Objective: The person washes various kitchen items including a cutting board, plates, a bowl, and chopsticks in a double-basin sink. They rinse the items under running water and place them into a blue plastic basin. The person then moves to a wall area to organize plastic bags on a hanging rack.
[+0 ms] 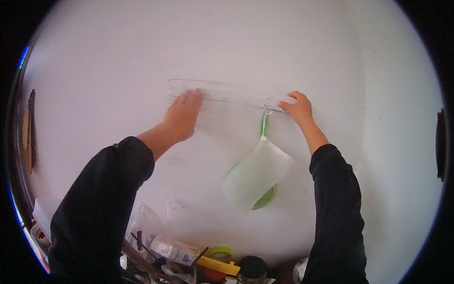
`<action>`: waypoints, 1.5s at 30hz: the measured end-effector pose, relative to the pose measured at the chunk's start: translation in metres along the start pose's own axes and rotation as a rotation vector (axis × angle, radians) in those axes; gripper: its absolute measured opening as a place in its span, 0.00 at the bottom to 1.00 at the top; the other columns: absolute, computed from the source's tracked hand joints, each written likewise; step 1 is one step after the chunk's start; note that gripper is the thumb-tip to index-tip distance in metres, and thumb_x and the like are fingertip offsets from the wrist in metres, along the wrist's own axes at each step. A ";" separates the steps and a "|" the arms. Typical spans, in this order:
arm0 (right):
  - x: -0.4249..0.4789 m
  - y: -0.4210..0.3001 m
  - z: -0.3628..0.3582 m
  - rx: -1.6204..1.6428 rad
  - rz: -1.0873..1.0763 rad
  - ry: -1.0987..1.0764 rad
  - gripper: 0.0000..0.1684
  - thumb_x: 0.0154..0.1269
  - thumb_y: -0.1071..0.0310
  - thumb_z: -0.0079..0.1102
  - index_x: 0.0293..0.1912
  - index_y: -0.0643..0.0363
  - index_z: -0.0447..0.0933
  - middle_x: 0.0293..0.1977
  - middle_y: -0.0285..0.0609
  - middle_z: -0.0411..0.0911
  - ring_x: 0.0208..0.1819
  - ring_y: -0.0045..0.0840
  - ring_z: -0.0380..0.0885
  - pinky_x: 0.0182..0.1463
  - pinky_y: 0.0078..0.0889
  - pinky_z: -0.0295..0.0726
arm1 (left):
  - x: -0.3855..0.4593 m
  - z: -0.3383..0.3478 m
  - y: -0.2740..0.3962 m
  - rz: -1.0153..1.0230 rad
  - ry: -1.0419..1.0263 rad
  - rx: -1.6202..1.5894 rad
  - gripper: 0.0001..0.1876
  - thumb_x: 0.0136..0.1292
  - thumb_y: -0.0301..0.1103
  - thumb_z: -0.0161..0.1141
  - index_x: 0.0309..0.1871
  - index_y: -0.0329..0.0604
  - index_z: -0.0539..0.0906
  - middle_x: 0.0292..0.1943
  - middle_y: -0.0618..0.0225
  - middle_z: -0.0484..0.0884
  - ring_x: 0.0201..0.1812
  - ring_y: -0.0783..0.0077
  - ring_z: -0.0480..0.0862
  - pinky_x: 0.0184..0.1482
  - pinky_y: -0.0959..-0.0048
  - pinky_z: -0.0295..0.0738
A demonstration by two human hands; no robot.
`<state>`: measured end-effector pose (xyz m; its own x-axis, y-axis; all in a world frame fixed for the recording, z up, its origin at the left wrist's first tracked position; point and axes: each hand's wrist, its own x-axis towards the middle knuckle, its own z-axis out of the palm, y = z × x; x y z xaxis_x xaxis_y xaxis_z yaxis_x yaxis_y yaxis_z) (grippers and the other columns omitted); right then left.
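Observation:
A pale, see-through hook strip (237, 95) lies along the white wall, tilted down to the right. My left hand (182, 113) rests flat over its left part, fingers stretched and slightly blurred. At the strip's right end, my right hand (299, 107) pinches the edge between thumb and fingers. From a hook near that end hangs a white drawstring pouch (257, 170) of thin fabric. Behind the pouch hangs a green plastic item (266, 198) with a handle; the pouch hides most of it.
Below, a cluttered surface holds a plastic bag (143, 222), a white tube-like package (172, 250), a yellow plastic tool (218, 264), a dark-lidded jar (253, 268) and a green ring (220, 251). A white container (46, 213) stands at lower left. The wall corner (362, 106) is on the right.

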<state>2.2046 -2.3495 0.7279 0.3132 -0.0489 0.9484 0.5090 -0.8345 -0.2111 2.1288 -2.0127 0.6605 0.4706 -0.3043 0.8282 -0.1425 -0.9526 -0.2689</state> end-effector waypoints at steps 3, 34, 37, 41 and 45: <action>-0.005 -0.003 0.006 0.012 -0.027 0.070 0.29 0.43 0.55 0.73 0.43 0.61 0.76 0.45 0.50 0.76 0.49 0.38 0.75 0.50 0.36 0.74 | 0.002 -0.011 0.003 0.008 -0.050 0.005 0.34 0.53 0.14 0.48 0.67 0.32 0.58 0.71 0.54 0.51 0.72 0.56 0.51 0.71 0.64 0.50; -0.051 0.025 0.008 -0.212 -0.626 0.166 0.26 0.55 0.85 0.43 0.52 0.57 0.75 0.59 0.36 0.69 0.63 0.34 0.64 0.63 0.35 0.66 | 0.014 -0.017 0.012 -0.127 -0.092 0.023 0.33 0.53 0.17 0.54 0.66 0.36 0.61 0.70 0.56 0.54 0.71 0.54 0.53 0.72 0.64 0.50; -0.052 0.019 0.005 -0.156 -0.573 0.103 0.26 0.56 0.84 0.42 0.53 0.57 0.74 0.59 0.38 0.69 0.63 0.34 0.65 0.64 0.36 0.65 | 0.010 -0.007 0.021 -0.117 -0.003 -0.006 0.37 0.51 0.16 0.53 0.68 0.40 0.60 0.71 0.56 0.52 0.71 0.53 0.52 0.72 0.61 0.49; -0.044 0.021 -0.001 -0.127 -0.565 0.002 0.24 0.56 0.83 0.44 0.52 0.57 0.75 0.59 0.42 0.69 0.62 0.35 0.65 0.64 0.37 0.65 | 0.018 -0.029 0.045 -0.022 -0.181 -0.105 0.40 0.49 0.14 0.51 0.69 0.47 0.59 0.71 0.56 0.51 0.72 0.51 0.50 0.71 0.56 0.50; -0.054 0.009 -0.004 -0.094 -0.466 0.135 0.22 0.56 0.82 0.46 0.50 0.59 0.75 0.56 0.44 0.70 0.59 0.38 0.67 0.63 0.37 0.67 | 0.021 -0.027 0.046 -0.065 -0.201 -0.005 0.41 0.46 0.14 0.52 0.69 0.50 0.60 0.71 0.58 0.50 0.72 0.52 0.49 0.71 0.55 0.50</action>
<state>2.1891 -2.3568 0.6759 -0.0399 0.2759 0.9604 0.4938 -0.8301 0.2590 2.1088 -2.0631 0.6783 0.6428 -0.2348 0.7291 -0.1105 -0.9703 -0.2151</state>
